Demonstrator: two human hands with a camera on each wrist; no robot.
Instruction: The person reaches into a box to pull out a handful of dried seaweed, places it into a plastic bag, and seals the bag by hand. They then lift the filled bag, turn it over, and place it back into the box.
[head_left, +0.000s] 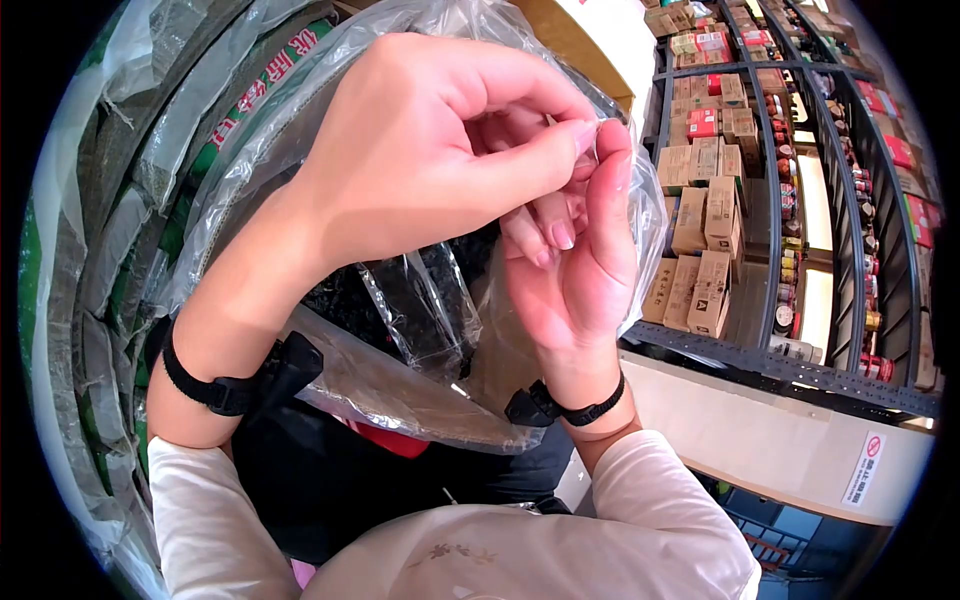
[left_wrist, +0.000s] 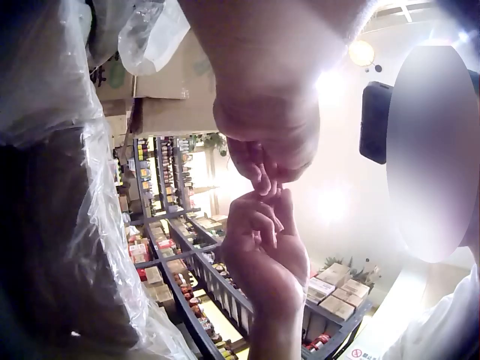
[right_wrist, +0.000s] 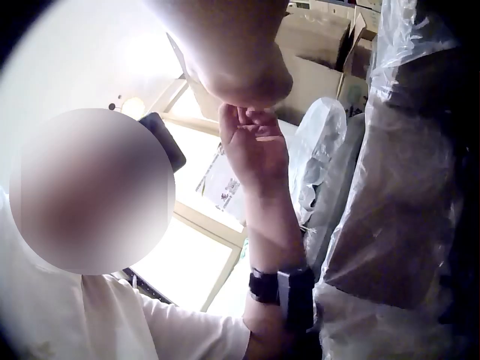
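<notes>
In the head view my left hand (head_left: 400, 150) and right hand (head_left: 580, 270) meet at the fingertips. Between the thumbs and forefingers they pinch a tiny, thin, pale thing (head_left: 598, 140); its kind I cannot tell. The right palm faces up, its other fingers curled. From the left wrist, the left hand (left_wrist: 266, 131) hangs above the right hand (left_wrist: 262, 240); from the right wrist, the right hand (right_wrist: 244, 71) covers the left hand's (right_wrist: 259, 154) fingertips. Below them a clear plastic liner (head_left: 300, 130) surrounds dark loose contents (head_left: 335, 300) with a clear plastic bag (head_left: 425, 305) on top.
Stacked green-and-grey sacks (head_left: 110, 260) in plastic stand at the left. A cardboard box (head_left: 570, 45) is behind the hands. On the right, dark shelves (head_left: 760, 160) hold small cartons (head_left: 700, 220) and jars above a pale counter front (head_left: 760, 430).
</notes>
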